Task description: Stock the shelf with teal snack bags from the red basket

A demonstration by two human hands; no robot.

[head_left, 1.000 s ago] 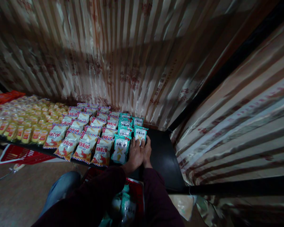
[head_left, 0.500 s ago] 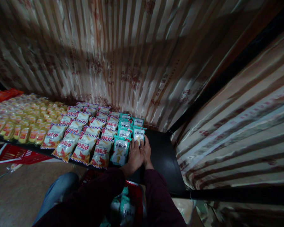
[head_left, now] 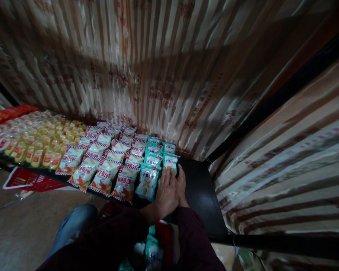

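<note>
My left hand (head_left: 166,191) lies on the lower front of a teal snack bag (head_left: 170,161), its fingers stretched out and close together. Along that bag's right edge rests my right hand (head_left: 181,185), fingers extended and partly behind the left hand. The bag leans on the black shelf (head_left: 202,195), second in a short column with another teal bag (head_left: 168,146) behind it. To the left stands a column of similar teal bags (head_left: 147,181). The lower part of the touched bag is hidden by my hands.
White snack bags (head_left: 125,183) with striped edges fill rows farther left. Beyond them are small yellow-wrapped packs (head_left: 36,156) and orange packages (head_left: 12,112). A red basket (head_left: 169,241) holding more teal bags is below the shelf. Striped sheeting (head_left: 158,75) hangs behind.
The view has shifted slightly, so the shelf appears farther right. My hands stay at the same teal bag, which keeps its place beside its neighbours.
</note>
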